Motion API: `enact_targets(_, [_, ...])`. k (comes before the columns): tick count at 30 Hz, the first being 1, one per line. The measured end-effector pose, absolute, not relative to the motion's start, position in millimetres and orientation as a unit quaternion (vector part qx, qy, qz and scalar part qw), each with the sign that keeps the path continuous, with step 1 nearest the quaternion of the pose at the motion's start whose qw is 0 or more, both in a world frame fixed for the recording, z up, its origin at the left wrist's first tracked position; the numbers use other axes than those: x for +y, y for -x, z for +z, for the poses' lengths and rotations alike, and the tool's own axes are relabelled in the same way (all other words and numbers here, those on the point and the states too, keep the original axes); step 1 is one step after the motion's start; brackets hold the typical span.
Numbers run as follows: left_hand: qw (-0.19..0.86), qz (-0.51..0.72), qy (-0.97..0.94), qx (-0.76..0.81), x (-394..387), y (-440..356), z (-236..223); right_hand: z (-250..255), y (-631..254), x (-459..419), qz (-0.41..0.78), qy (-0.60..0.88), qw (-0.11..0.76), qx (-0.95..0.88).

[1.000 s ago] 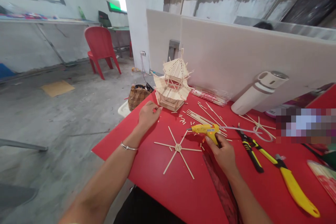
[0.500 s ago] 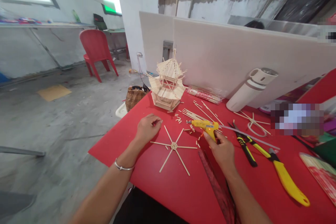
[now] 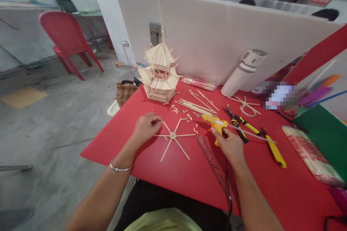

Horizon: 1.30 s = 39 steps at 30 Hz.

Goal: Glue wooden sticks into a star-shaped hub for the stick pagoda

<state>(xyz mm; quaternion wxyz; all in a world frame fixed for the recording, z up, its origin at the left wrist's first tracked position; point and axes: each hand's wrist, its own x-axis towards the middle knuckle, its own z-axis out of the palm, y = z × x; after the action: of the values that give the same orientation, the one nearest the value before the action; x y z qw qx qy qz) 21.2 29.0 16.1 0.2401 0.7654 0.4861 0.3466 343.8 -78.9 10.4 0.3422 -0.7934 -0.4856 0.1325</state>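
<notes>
A star of thin wooden sticks [image 3: 173, 137] lies flat on the red table [image 3: 173, 177]. My left hand [image 3: 146, 127] rests just left of it, fingers curled and pinched on a small stick piece at the star's upper left arm. My right hand [image 3: 230, 146] grips the handle of a yellow hot glue gun [image 3: 215, 124], its nozzle pointing left toward the star. A clear glue stick juts from the gun's back. A small stick pagoda [image 3: 158, 74] stands at the table's far left corner.
Loose sticks [image 3: 196, 107] and short offcuts lie behind the star. Yellow-handled cutters [image 3: 238, 128], a yellow knife [image 3: 275, 149], a ruler [image 3: 214, 164], a white bottle [image 3: 241, 74], stick packets [image 3: 311, 157] and a white partition [image 3: 230, 39] surround them. A red chair [image 3: 66, 39] stands on the floor to the left.
My left hand drew back from the pagoda's base to the stick star. The glue gun in my right hand stayed near the star. The view dropped and swung right.
</notes>
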Motion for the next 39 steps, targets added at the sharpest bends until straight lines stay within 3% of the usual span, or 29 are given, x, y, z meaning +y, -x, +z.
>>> enact_targets(4, [0.256,0.313,-0.786,0.467,16.7,-22.1,15.0,8.2,-345.6,-92.0,0.062,0.822,0.309,-0.474])
enact_targets(10, [0.263,0.241,-0.824,0.441,1.9,-23.6,20.0,-1.5,-351.4,-94.7,0.139,0.82,0.305,-0.463])
enact_targets(22, [0.095,0.163,-0.916,0.354,-11.7,-20.6,20.4,-0.6,-355.2,-96.2,0.116,0.829,0.279,-0.471])
enact_targets(28, [0.087,0.147,-0.935,0.311,-8.3,-20.3,17.8,-8.3,-355.5,-98.9,0.041,0.839,0.216,-0.497])
enact_targets(32, [0.161,0.176,-0.916,0.321,-11.2,-18.4,21.2,-3.8,-354.3,-103.8,-0.008,0.863,0.154,-0.482])
enact_targets(34, [0.237,0.21,-0.884,0.345,-13.5,-17.4,24.4,4.3,-350.1,-107.0,-0.055,0.869,0.163,-0.463])
enact_targets(37, [0.368,0.267,-0.78,0.429,-19.6,-17.9,26.5,21.1,-331.9,-112.2,-0.103,0.827,0.261,-0.487])
enact_targets(39, [0.468,0.295,-0.677,0.485,-25.4,-19.8,24.6,31.6,-310.1,-115.4,-0.053,0.745,0.336,-0.573])
